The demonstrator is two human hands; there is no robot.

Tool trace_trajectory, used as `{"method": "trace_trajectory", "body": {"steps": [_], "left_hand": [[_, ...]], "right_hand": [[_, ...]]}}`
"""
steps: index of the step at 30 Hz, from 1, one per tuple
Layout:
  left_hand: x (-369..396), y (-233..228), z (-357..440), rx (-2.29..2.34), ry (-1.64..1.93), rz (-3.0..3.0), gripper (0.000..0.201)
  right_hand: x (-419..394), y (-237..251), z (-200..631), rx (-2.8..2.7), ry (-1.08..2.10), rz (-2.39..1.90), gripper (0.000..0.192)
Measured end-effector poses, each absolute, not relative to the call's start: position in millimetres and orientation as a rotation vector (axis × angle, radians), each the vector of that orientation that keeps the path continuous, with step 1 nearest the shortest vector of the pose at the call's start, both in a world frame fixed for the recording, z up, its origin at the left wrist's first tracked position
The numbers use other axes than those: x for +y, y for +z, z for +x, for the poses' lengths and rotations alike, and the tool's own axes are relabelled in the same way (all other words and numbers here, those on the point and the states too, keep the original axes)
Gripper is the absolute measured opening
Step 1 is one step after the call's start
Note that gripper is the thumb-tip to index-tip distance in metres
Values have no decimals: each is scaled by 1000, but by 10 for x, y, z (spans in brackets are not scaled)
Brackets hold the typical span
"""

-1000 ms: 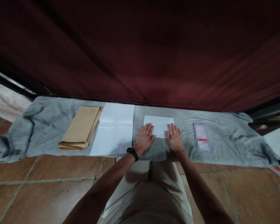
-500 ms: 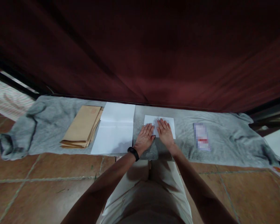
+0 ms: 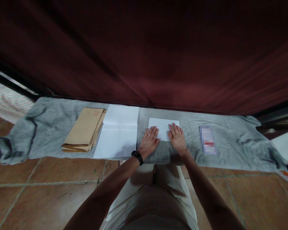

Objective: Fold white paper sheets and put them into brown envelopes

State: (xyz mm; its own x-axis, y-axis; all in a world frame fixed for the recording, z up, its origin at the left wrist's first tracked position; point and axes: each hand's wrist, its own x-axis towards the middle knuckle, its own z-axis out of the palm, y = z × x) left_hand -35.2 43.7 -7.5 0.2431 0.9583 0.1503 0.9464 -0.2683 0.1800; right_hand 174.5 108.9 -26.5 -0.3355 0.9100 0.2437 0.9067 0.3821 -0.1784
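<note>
A small white sheet of paper (image 3: 163, 127), which looks folded, lies in front of me on a grey cloth (image 3: 232, 140). My left hand (image 3: 149, 139) rests flat on its lower left corner, fingers stretched out, a black band on the wrist. On its lower right part lies my right hand (image 3: 177, 137), palm down with fingers extended. To the left are larger white sheets (image 3: 120, 134) with a crease across them. Beside those sits a stack of brown envelopes (image 3: 85, 127).
A pale packet with a red mark (image 3: 208, 140), blurred out, lies on the cloth to the right. Behind the cloth rises a dark red curtain (image 3: 153, 64). Brown floor tiles (image 3: 57, 198) show below the front edge.
My right hand has slid to the right across the small paper, from its middle to its right side. My left hand has stayed in place.
</note>
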Motion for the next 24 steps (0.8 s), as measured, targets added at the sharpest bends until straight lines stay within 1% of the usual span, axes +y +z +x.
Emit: {"method": "trace_trajectory", "body": {"steps": [5,12,20,24], "left_hand": [[433,-59,-349,1873,340,2432,60],[440,-62,-363,1876,384,2421,60],[481,70,-250,1921,414,2387,58],[579,81,-96,1847,453,2436,58]], "right_hand": [[1041,-298,1974,-2304,-58,-1659,54],[981,-238,2089,-2245,-24,-1705,54],[817,-127,1822,-2306,93,-1578,52],[755,-135,1708,-2345,126,-1572,51]]}}
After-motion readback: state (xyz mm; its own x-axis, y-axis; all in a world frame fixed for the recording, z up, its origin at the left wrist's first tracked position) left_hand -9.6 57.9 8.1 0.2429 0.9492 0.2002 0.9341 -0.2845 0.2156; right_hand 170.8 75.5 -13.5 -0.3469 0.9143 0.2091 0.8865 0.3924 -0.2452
